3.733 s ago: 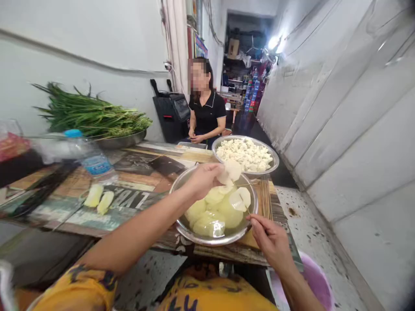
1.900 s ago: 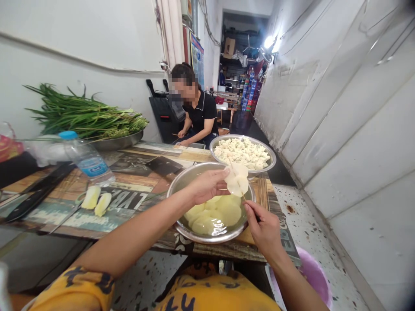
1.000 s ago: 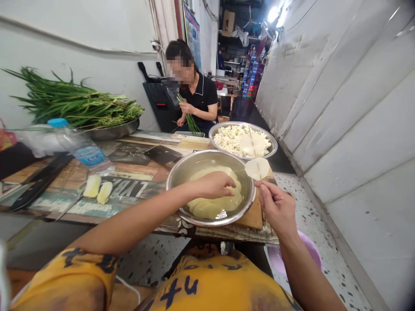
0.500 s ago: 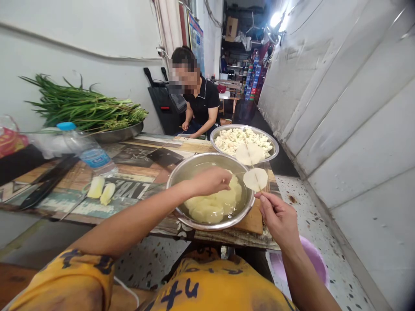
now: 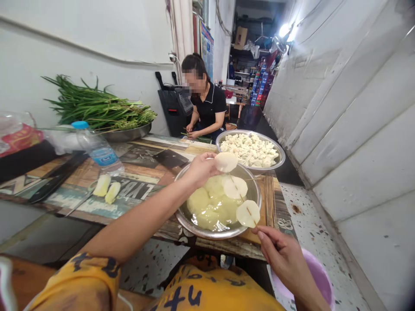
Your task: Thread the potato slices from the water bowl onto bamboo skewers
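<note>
My right hand point(image 5: 281, 252) pinches the lower end of a thin wooden skewer point(image 5: 256, 224). Two pale, round slices, which look like potato, are threaded on it: a lower slice point(image 5: 247, 214) and a middle slice point(image 5: 235, 188). My left hand point(image 5: 201, 169) grips a further potato slice point(image 5: 226, 162) by its edge, at the skewer's upper end; whether the tip pierces it I cannot tell. Beneath both hands stands a metal bowl point(image 5: 212, 235) of water, with several peeled, pale yellow pieces point(image 5: 205, 205) lying in it.
Behind the bowl is a metal basin point(image 5: 281, 161) of cauliflower florets point(image 5: 249, 149). A bundle of skewers point(image 5: 269, 198) lies at the right. Leftward are a water bottle point(image 5: 103, 153), a knife point(image 5: 48, 185), two pale vegetable pieces point(image 5: 106, 188) and piled green stalks point(image 5: 100, 108). A person point(image 5: 209, 103) sits opposite.
My left hand has come up from the bowl with a slice and moved to the skewer's upper end. My right hand and the skewer sit lower in view. The camera has shifted slightly.
</note>
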